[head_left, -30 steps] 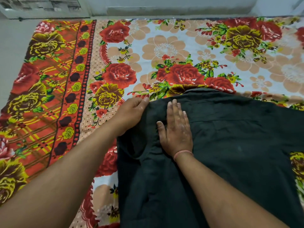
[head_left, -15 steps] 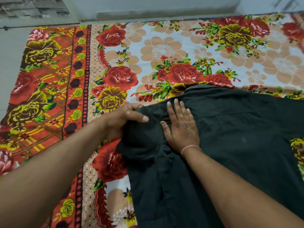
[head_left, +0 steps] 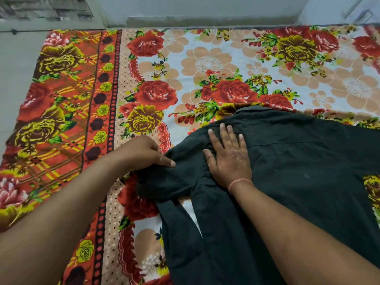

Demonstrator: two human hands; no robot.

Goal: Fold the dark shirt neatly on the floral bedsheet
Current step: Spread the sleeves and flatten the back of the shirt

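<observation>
The dark shirt (head_left: pixel 298 173) lies spread on the floral bedsheet (head_left: pixel 216 64), collar towards the far side. My right hand (head_left: pixel 228 155) presses flat on the shirt's left shoulder, fingers straight and spread, a thin orange band on the wrist. My left hand (head_left: pixel 144 153) pinches the bunched left sleeve (head_left: pixel 164 182) at its upper edge, thumb on top of the cloth. The sleeve is crumpled and pulled out to the left of the shirt's body. My forearms hide the lower part of the shirt.
The sheet's red and orange border (head_left: pixel 61 112) runs down the left side. Grey floor (head_left: pixel 14 64) lies beyond it on the left. A pale wall (head_left: pixel 205 11) bounds the far edge. Bare sheet stretches behind the collar.
My left hand has moved down and left, drawing the sleeve outward and bunching it. My right hand stays flat on the shoulder. The camera view has shifted a little.
</observation>
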